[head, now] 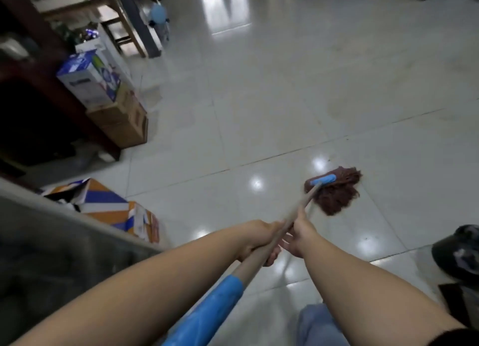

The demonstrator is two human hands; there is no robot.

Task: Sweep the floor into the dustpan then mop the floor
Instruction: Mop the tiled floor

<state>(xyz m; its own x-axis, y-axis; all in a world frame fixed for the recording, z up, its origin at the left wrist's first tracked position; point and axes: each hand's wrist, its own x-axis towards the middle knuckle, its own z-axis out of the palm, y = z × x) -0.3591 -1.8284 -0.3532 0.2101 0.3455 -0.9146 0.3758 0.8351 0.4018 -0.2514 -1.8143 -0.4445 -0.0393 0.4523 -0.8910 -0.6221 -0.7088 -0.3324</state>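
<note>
The left hand (259, 239) is wrapped around the mop handle (269, 244); just ahead, the right hand (300, 233) grips it too. The handle slants from lower left up to the right, its brown mop head (337, 194) resting on the tiled floor (285, 99).

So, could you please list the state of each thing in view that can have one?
mop: head down on the tiled floor, handle slanting back to the person.
left hand: fingers wrapped round the mop handle.
right hand: thumb against the handle, fingers loose below it.
orange and blue box: lying on the floor, flaps open.
stacked boxes: upright, closed.
</note>
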